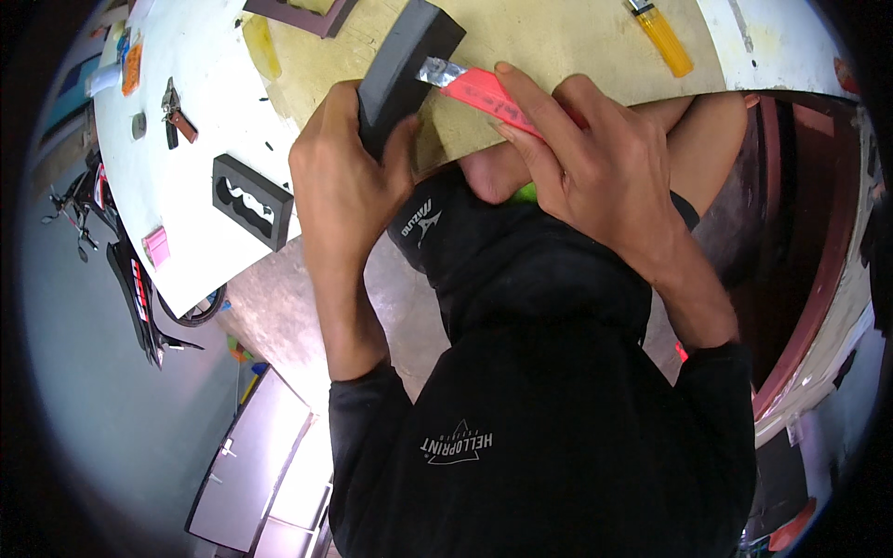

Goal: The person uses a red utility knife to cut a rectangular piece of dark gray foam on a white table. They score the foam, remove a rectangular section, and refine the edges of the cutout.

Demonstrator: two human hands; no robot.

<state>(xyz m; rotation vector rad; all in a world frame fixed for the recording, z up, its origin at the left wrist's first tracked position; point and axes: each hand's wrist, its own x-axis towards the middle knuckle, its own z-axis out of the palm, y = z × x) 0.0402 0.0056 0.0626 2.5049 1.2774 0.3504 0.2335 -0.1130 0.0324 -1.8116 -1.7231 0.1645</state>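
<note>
My left hand [339,181] is wrapped round the lower end of a dark grey block [409,65], likely foam, and holds it tilted over the table. In my right hand [609,172] is a red utility knife [479,91], gripped with the forefinger stretched along its body. The knife's silvery front end meets the right side of the block. How far the blade goes in, I cannot tell. Left of my left wrist, a dark block with a scalloped cut-out [253,203] lies on the white tabletop.
A yellow-handled tool [664,39] lies at the far right of the tan work surface [577,37]. A maroon frame-shaped piece [316,19] is at the far edge. On the white tabletop [186,205] are a small hand tool [175,113], a pink piece [156,245] and an orange item [131,70].
</note>
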